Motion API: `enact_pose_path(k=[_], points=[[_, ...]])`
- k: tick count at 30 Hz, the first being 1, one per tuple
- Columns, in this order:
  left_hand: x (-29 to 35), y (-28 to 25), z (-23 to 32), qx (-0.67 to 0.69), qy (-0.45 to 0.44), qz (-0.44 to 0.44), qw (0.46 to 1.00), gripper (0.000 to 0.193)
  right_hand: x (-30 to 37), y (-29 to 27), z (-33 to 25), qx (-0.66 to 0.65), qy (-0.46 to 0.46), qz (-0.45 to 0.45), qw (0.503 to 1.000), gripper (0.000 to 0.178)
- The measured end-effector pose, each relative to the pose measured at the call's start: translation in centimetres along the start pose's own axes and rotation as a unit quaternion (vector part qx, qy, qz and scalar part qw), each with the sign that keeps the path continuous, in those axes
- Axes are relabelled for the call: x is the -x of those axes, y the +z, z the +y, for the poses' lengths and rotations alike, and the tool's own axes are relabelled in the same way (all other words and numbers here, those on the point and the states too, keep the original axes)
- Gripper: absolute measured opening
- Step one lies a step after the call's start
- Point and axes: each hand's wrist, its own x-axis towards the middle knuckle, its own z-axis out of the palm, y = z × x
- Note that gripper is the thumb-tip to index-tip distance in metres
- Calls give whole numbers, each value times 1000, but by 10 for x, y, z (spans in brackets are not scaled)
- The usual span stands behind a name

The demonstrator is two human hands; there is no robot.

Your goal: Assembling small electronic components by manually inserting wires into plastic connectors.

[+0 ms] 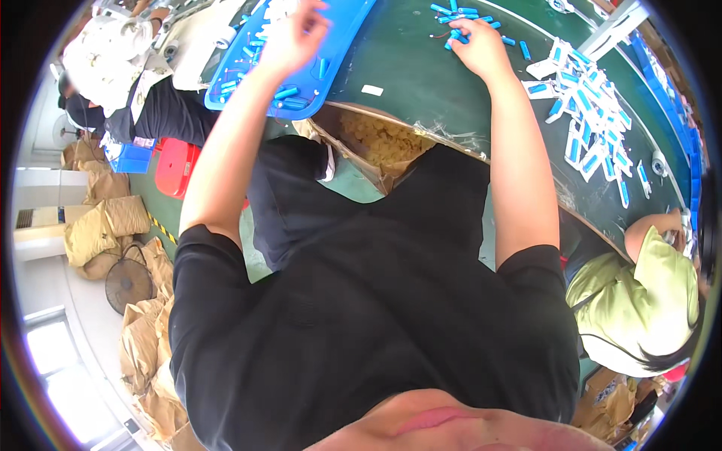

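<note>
My left hand [298, 39] is over a blue plastic tray [347, 37], its fingers loosely bent and apart, with nothing visible in them. Blue cylindrical batteries [287, 92] lie scattered in the tray, and some white pieces [280, 9] show beside that hand at the far end. On the green table, my right hand [481, 51] reaches into a small group of blue batteries [468, 11] with thin wires. Its thumb and fingers close around one blue battery [453, 37], partly covered by the hand.
A pile of white holders with blue batteries [587, 105] spreads over the table at right. Below the table edge stands an open carton [383, 146] of yellowish pieces. One person in light green [639, 301] sits at right; another in dark trousers [169, 109] is at left, near a red stool [177, 167].
</note>
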Motion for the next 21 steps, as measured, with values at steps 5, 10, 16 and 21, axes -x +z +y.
enact_pose_path(k=[5, 10, 16, 21], points=[[-35, -3, -127, -356, -124, -32, 925, 53, -13, 13, -20, -98, 33, -20, 994, 29], [-54, 6, -129, -348, -210, -146, 902, 50, -3, 0, -26, -22, 25, -51, 998, 37], [-36, 4, -71, -219, 0, 130, 967, 33, 0, -8, -27, 98, -12, -106, 989, 36], [26, 12, 76, -16, 162, 108, 981, 18, -10, -5, -23, 76, -40, 39, 996, 20]])
